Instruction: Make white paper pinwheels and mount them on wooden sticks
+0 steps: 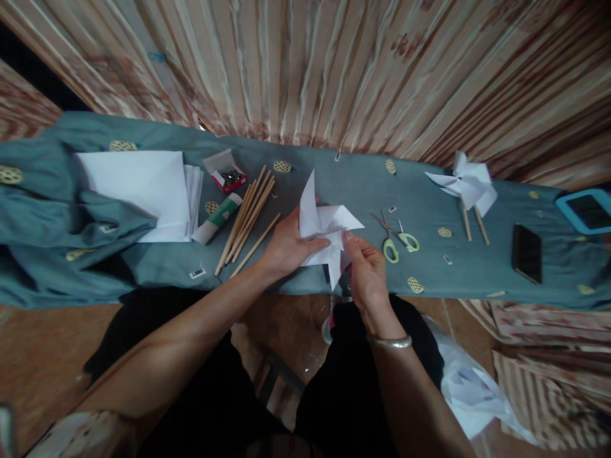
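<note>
A white paper pinwheel (329, 219) with pointed, folded blades is held between both hands above the near edge of the table. My left hand (291, 245) grips its left side, the thumb lying across the front of the paper. On the right side, my right hand (366, 264) pinches the paper close to the centre between thumb and fingers. Whatever lies under those fingertips is hidden. Scissors (398, 242) with light green handles lie just right of my right hand. Several wooden sticks (248, 219) rest to the left of my left hand.
A green-and-white glue stick (218, 218), an open box of metal pins (229, 177) and a stack of white paper (138, 191) are on the left. Pinwheels on sticks (465, 181), a black phone (527, 253) and a blue-framed device (586, 211) lie right on the green cloth (305, 159).
</note>
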The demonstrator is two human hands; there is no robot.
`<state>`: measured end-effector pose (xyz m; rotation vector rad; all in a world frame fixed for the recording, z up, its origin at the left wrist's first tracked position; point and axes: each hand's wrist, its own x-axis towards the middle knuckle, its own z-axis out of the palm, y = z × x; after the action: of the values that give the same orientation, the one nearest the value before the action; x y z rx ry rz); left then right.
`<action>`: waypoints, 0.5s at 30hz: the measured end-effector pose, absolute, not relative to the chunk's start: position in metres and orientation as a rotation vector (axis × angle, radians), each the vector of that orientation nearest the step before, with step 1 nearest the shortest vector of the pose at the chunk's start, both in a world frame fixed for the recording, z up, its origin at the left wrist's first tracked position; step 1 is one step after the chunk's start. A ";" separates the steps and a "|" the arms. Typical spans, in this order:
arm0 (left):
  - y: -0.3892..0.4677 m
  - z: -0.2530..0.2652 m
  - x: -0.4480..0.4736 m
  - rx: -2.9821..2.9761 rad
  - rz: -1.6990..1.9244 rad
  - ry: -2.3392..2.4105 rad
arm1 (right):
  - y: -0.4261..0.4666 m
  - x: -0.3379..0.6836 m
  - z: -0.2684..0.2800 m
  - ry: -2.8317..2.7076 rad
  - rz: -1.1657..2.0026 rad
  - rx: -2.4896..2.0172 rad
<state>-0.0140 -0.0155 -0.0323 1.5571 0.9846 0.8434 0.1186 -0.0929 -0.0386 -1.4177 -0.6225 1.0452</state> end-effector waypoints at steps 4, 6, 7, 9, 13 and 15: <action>-0.014 -0.032 -0.014 1.548 0.807 1.004 | -0.097 0.121 -0.031 -0.644 1.089 -1.455; -0.013 -0.032 -0.015 1.550 0.791 1.013 | -0.100 0.124 -0.027 -0.673 1.102 -1.481; -0.012 -0.032 -0.016 1.555 0.781 1.018 | -0.102 0.125 -0.025 -0.698 1.115 -1.495; -0.010 -0.031 -0.018 1.574 0.752 1.025 | -0.104 0.129 -0.022 -0.762 1.154 -1.514; -0.006 -0.032 -0.022 1.610 0.695 1.017 | -0.105 0.135 -0.023 -0.851 1.202 -1.516; -0.005 -0.031 -0.023 1.581 0.685 0.999 | -0.105 0.136 -0.025 -0.843 1.186 -1.529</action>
<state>-0.0227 -0.0047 -0.0309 1.5806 0.9989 0.6854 0.1357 -0.1051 -0.0250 -1.5285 -0.8425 1.1858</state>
